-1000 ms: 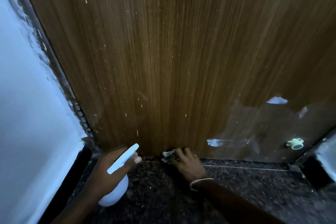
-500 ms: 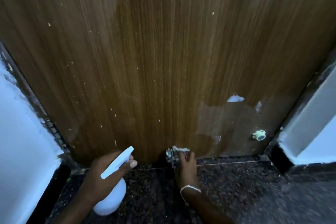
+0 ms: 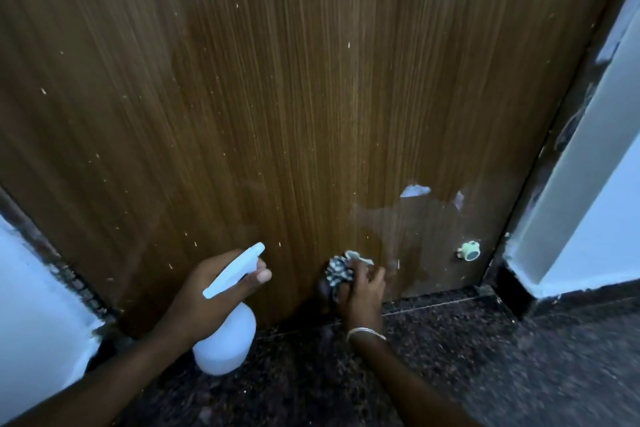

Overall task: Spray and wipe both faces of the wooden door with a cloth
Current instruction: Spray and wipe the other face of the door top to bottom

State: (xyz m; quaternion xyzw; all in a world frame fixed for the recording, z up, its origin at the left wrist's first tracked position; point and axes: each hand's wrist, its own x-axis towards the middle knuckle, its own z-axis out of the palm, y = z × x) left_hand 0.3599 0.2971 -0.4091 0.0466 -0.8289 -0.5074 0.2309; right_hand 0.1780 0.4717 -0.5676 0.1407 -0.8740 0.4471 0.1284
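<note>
The wooden door fills most of the view, brown with vertical grain and small pale specks. A dull patch with torn white bits marks its lower right. My left hand grips a white spray bottle by the neck, its trigger head pointing up and to the right, close to the door's lower edge. My right hand holds a bunched patterned cloth pressed against the door near its bottom, just left of the dull patch. A bangle sits on that wrist.
A pale green door stopper sticks out of the door low on the right. White wall stands at the left, a white frame and wall at the right. Dark speckled stone floor lies below.
My right hand has carried the cloth a little upward and to the right along the door's bottom. The view has swung right, showing more of the right-hand frame. The bottle stays gripped.
</note>
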